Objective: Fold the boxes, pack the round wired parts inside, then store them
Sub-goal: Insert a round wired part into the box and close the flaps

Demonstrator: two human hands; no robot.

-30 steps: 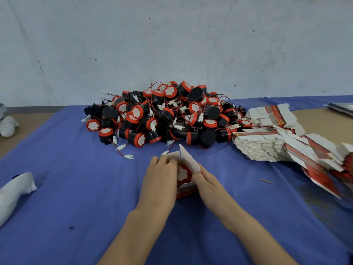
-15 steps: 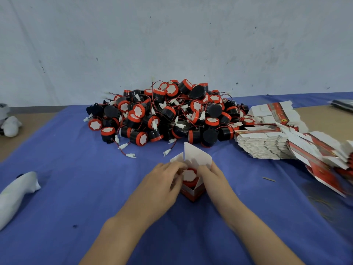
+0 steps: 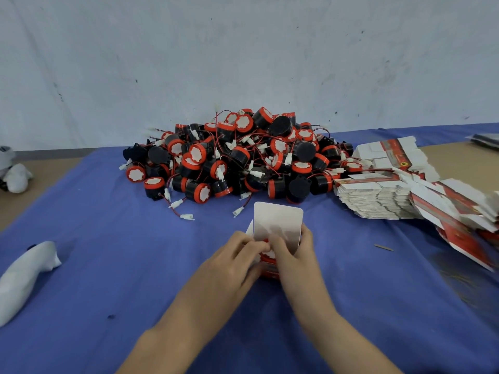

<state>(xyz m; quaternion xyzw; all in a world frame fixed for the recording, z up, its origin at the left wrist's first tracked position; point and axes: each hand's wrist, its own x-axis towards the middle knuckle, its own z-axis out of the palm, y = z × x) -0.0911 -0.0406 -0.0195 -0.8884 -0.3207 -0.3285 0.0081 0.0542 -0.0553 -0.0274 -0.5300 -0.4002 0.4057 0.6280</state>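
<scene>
Both hands are down on the small box (image 3: 270, 272), which sits on the blue-covered table (image 3: 129, 279) right in front of the person. The left hand (image 3: 237, 261) has its grip curled onto the box's left side at the mouth. The right hand (image 3: 295, 255) has its grip wrapped round the right side, thumb tucked in over the opening. A round wired part (image 3: 267, 255) is inside, with just a sliver of red rim showing between the thumbs.

Here's the relation that matters: the white lid flap (image 3: 278, 220) stands upright on the far side of the box, just beyond the fingertips, with its hinge line running left to right. It looks as though it has to tip back towards the person to shut. The right hand is nearer, its fingers already against the flap's right edge.

Behind, the pile of round wired parts (image 3: 243, 160) waits. The stack of flat boxes (image 3: 378, 201) lies to the right, well apart from the hands.
</scene>
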